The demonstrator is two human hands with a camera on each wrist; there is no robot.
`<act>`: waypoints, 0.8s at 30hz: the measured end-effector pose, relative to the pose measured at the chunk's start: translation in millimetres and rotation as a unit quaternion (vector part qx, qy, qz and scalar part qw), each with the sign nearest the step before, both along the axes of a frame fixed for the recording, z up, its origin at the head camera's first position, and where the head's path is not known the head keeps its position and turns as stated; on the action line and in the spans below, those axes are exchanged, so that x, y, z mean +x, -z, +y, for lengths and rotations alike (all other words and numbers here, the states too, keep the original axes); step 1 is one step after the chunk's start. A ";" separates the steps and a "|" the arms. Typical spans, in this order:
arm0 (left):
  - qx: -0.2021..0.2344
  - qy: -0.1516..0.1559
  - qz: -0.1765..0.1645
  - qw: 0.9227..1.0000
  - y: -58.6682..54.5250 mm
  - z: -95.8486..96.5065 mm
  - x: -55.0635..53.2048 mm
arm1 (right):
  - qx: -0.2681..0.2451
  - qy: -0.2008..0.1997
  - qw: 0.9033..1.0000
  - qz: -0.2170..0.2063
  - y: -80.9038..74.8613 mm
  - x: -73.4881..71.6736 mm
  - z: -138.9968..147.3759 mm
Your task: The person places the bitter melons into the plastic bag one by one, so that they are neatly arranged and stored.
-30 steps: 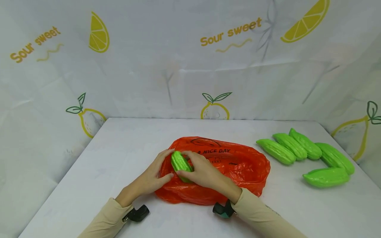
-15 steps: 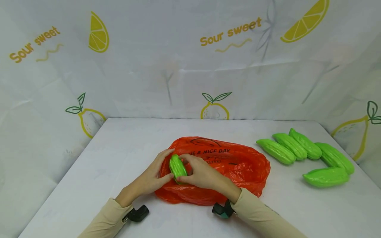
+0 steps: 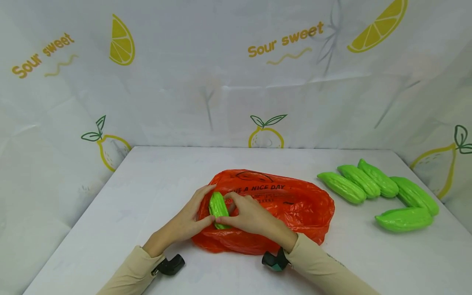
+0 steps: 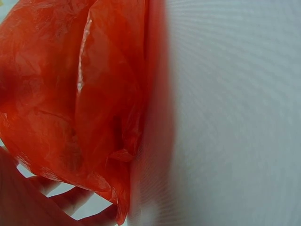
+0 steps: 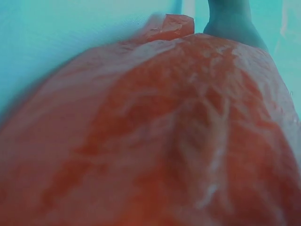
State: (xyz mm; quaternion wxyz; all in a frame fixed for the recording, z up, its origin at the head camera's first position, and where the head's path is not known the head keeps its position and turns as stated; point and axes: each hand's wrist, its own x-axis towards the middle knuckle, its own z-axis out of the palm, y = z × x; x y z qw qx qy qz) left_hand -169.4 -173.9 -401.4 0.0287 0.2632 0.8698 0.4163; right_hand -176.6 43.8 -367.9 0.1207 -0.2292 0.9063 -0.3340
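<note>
A bright green ridged bitter melon [image 3: 218,205] stands tilted inside the left end of a red plastic bag [image 3: 291,217]. My right hand [image 3: 254,215] holds it from the right, thumb across its lower part and fingers by its upper edge. Curved round the bag's left end, my left hand [image 3: 186,215] holds that side, its thumb at the front rim. In the left wrist view, left fingers [image 4: 70,200] show below the bag's edge. The bag [image 5: 188,127] fills most of the right wrist view, hiding the melon and the right fingers.
Several more green bitter melons [image 3: 341,187] lie at the table's right, one [image 3: 405,220] nearest its front. The white table [image 3: 147,176] meets a white lemon-print backdrop [image 3: 184,102] at its back edge. Black wrist cameras [image 3: 169,264] hang under both wrists.
The bitter melon has gone lower and slightly left into the bag, and my right hand has shifted with it, its thumb moving down and left. The left hand has kept its place.
</note>
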 end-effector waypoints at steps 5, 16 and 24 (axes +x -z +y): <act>0.001 0.001 0.004 1.000 -0.2 -0.2 0.0 | -0.003 -0.004 1.000 -0.003 -1.3 -0.1 -0.5; 0.000 0.000 0.009 1.000 -0.3 0.4 0.3 | -0.022 0.006 1.000 -0.012 -0.8 0.3 -3.8; 0.000 0.000 0.013 1.000 0.7 0.2 -0.2 | -0.036 -0.018 0.999 -0.001 -3.0 -2.8 0.3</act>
